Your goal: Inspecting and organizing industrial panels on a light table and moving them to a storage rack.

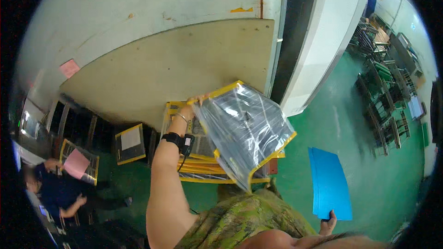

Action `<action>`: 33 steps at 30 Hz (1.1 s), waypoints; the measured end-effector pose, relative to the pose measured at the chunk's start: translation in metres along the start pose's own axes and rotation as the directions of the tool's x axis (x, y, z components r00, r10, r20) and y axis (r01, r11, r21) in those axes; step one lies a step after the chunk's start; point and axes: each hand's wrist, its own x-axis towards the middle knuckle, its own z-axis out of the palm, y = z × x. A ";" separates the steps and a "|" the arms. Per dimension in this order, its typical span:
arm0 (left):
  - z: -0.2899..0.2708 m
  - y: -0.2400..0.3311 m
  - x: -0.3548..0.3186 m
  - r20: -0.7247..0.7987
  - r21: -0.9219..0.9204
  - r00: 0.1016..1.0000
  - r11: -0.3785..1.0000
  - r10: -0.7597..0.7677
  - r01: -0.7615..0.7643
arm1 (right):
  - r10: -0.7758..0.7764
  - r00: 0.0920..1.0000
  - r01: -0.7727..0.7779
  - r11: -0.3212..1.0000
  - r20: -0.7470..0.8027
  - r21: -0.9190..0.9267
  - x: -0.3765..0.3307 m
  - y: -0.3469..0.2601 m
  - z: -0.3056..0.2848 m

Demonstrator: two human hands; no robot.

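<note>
My left hand is closed on the yellow-taped edge of a clear, glossy plastic sheet. That sheet hangs tilted and bent, with light glaring off it. Under it lies a stack of yellow-edged panels, partly covered by the sheet and my forearm. A black band with a small device and a cable is strapped to my left wrist. Out to the right, my right hand grips blue sheets by their lower edge; they look like at least two, lying against each other.
A beige board stands against the wall behind the stack. Beside it rises a white pillar-like panel. A co-worker at the left handles a framed panel with pink paper. Another framed panel leans nearby. Metal racks line the right.
</note>
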 end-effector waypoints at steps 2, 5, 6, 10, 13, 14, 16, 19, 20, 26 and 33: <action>-0.050 -0.027 0.008 -0.182 -0.007 0.978 0.995 -0.098 0.098 | -0.019 0.998 0.017 0.999 -0.058 -0.027 -0.028 0.014 0.011; -0.101 -0.026 0.009 -0.358 0.047 0.917 0.978 -0.174 0.204 | -0.032 0.992 0.027 0.999 -0.125 -0.044 -0.067 0.045 0.017; -0.120 -0.019 -0.004 -0.418 0.067 0.890 0.971 -0.180 0.228 | -0.033 0.990 0.024 0.998 -0.138 -0.065 -0.078 0.053 0.022; -0.162 -0.020 0.008 -0.522 0.143 0.821 0.926 -0.229 0.350 | -0.047 0.984 0.053 0.998 -0.174 0.025 -0.113 0.074 0.028; -0.237 -0.028 0.014 -0.579 0.471 0.813 0.790 -0.059 0.393 | -0.027 0.983 0.018 0.999 -0.182 -0.050 -0.133 0.090 0.066; -0.282 -0.002 -0.002 -0.505 0.822 0.842 0.402 0.190 0.402 | 0.023 0.987 -0.038 0.995 -0.159 -0.092 -0.131 0.097 0.077; -0.319 0.012 -0.002 -0.327 0.843 0.740 -0.173 0.588 0.509 | 0.114 0.981 -0.125 0.990 -0.154 -0.060 -0.118 0.105 0.070; -0.202 -0.045 0.013 -0.434 0.901 0.533 0.348 0.726 0.260 | 0.044 0.962 -0.061 0.996 -0.270 -0.057 -0.128 0.101 0.064; -0.129 -0.052 -0.001 -0.317 0.942 0.692 0.299 0.649 0.152 | 0.002 0.946 -0.011 1.000 -0.323 -0.028 -0.135 0.101 0.059; -0.047 -0.165 -0.142 -0.371 0.923 0.928 -0.130 -0.043 0.363 | 0.417 0.879 -0.345 0.891 0.231 -0.296 -0.101 0.091 0.045; -0.027 -0.167 -0.108 -0.397 0.917 0.916 -0.065 -0.055 0.393 | -0.018 0.996 -0.036 0.814 -0.087 -0.580 -0.164 0.099 0.132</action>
